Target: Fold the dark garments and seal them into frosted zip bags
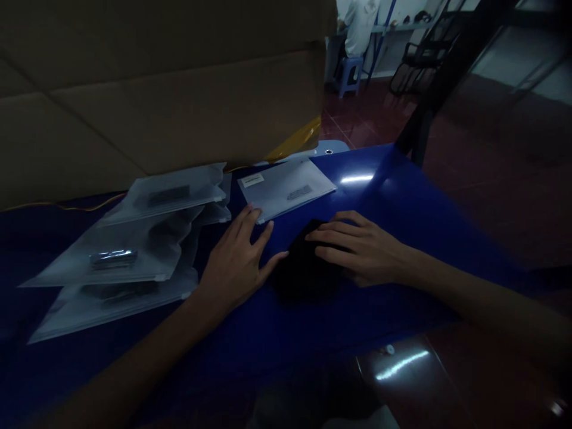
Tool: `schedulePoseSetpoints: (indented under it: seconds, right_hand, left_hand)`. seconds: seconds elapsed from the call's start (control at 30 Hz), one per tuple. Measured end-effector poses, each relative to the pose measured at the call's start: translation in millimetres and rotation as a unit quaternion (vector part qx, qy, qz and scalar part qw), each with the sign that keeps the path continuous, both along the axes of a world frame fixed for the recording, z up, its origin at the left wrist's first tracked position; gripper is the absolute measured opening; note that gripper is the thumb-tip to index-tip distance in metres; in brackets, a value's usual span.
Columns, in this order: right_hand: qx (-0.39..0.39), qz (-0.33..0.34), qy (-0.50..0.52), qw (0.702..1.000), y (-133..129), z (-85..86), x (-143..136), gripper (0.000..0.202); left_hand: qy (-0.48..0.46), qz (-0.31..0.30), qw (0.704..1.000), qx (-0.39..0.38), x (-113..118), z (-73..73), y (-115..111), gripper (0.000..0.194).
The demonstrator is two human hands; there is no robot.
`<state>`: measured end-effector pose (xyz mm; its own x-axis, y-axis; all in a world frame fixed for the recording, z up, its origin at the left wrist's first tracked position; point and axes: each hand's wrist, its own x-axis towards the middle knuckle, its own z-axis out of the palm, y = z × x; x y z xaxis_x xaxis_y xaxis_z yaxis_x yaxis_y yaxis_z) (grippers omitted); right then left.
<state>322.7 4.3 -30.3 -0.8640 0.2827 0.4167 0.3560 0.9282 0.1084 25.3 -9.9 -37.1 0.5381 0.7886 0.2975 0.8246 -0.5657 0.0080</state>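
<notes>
A small black item, dark and hard to make out (304,268), lies on the blue table between my hands. My right hand (364,247) rests over its right side, fingers stretched out and slightly bent. My left hand (239,256) is at its left with spread fingers, the thumb tip by the item's edge. Beyond my left fingertips lies a flat whitish bag with printed labels (286,186). Several frosted zip bags with dark contents (134,244) are stacked left of my left hand.
A large cardboard box (187,107) stands behind the blue table (384,208). Yellow tape hangs at its lower corner. A dark metal frame (420,128) rises at the right. Farther back, a person (358,27) sits on a blue stool (351,74) near a dark chair.
</notes>
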Motion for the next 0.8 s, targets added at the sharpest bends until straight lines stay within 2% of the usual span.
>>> schedulePoseSetpoints:
  seconds: [0.07, 0.17, 0.33, 0.4, 0.6, 0.8]
  right_hand:
    - [-0.024, 0.009, -0.009, 1.0, 0.0, 0.4, 1.1, 0.04]
    - [-0.051, 0.027, -0.007, 0.998, -0.6, 0.9, 1.1, 0.045]
    - [-0.023, 0.027, -0.003, 0.999, 0.3, 1.5, 2.0, 0.04]
    - [0.001, 0.028, -0.006, 1.0, 1.3, 2.3, 3.3, 0.036]
    - [0.028, 0.047, 0.016, 0.998, 1.7, 4.0, 6.2, 0.028]
    - [0.058, 0.07, 0.059, 0.994, -1.4, 8.3, 2.0, 0.021]
  left_hand:
    - [-0.015, -0.018, 1.0, -0.007, -0.3, 0.2, 1.6, 0.064]
    - [-0.036, -0.022, 0.998, -0.043, -1.9, -0.7, 6.2, 0.065]
    - [-0.048, -0.014, 0.994, -0.1, -3.4, -0.2, 7.0, 0.067]
    - [-0.047, -0.02, 0.996, -0.076, -2.9, 1.9, 3.2, 0.063]
    - [-0.043, -0.035, 0.996, 0.072, -1.1, 5.6, -5.9, 0.04]
    - [-0.039, -0.018, 0.998, 0.034, -6.7, -2.5, 2.5, 0.045]
